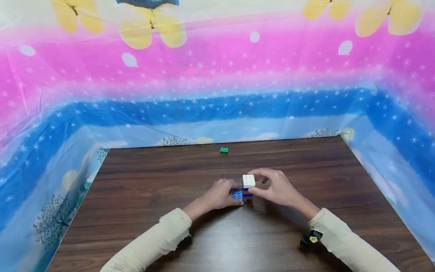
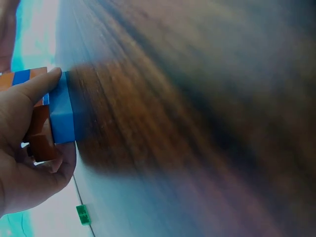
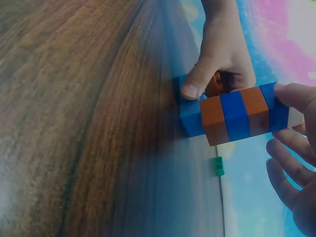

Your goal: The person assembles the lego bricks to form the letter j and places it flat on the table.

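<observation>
A toy brick tower stands on the table, with orange bricks [image 3: 213,121] and dark blue bricks [image 3: 235,116] stacked by turns and a white brick [image 1: 249,180] on top. Beneath it lies a lighter blue base brick [image 2: 61,111]. My left hand [image 1: 221,194] grips this base, thumb on the near side and fingers round the far side. Beside the tower, a brown-orange brick [image 2: 42,133] sits on the base within the left hand's grasp. My right hand [image 1: 278,187] pinches the white brick at the top, thumb tip at its seam with the blue brick below; its other fingers are spread.
A small green brick [image 1: 224,150] lies near the back edge of the dark wooden table [image 1: 153,170]. A printed cloth [image 1: 217,105] hangs behind the table and along both sides. Dark straps show at the wrists, the right one by the sleeve [image 1: 343,234].
</observation>
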`<state>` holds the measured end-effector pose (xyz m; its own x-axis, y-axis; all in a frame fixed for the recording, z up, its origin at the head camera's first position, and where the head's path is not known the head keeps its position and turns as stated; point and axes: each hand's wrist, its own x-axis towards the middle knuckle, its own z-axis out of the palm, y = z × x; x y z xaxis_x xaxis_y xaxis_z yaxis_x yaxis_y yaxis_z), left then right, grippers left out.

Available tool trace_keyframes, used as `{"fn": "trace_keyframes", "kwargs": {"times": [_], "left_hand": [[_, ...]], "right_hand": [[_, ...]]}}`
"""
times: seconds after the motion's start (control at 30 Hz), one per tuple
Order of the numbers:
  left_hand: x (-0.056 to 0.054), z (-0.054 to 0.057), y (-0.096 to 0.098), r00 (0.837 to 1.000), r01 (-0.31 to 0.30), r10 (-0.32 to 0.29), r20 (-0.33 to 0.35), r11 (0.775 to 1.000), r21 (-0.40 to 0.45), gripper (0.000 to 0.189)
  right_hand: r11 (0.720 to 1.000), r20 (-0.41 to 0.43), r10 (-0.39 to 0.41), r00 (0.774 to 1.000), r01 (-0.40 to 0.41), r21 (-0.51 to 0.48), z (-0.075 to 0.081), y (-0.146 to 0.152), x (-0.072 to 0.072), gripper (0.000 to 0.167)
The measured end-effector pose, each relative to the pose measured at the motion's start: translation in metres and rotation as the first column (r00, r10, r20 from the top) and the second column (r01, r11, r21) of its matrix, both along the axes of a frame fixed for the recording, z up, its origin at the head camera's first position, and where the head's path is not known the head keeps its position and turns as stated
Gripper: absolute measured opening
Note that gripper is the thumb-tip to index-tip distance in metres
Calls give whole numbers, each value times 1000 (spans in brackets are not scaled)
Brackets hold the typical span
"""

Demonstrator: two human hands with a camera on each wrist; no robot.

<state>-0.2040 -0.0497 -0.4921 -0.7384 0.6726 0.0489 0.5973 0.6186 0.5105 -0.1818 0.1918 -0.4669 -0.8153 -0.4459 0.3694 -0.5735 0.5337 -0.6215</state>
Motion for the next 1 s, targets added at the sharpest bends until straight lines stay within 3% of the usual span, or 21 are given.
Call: {"fn": "trace_keyframes", "kwargs": {"times": [0.17, 0.5, 0.67, 0.8, 1.0], "left_hand": [[4, 2, -6, 1000, 5, -5, -24, 1000, -4, 55], [22, 15, -31, 992, -112, 111, -64, 994, -15, 61], [30, 15, -38, 988, -143, 141, -64, 990, -19, 58], [33, 13, -39, 990, -110, 111, -90, 994, 7, 51], [27, 12, -43, 988, -48, 53, -143, 998, 37, 40]], "right_hand": [[1000, 6, -3, 1000, 3, -8, -1, 0, 0, 39], [1000, 8, 6, 1000, -6, 4, 2, 0, 1, 40], [1000, 4, 2, 1000, -2, 10, 4, -1, 2, 40], [999, -11, -20, 1000, 20, 27, 3, -1, 2, 41], [999, -33, -37, 999, 37, 13, -1, -4, -3, 42]]}}
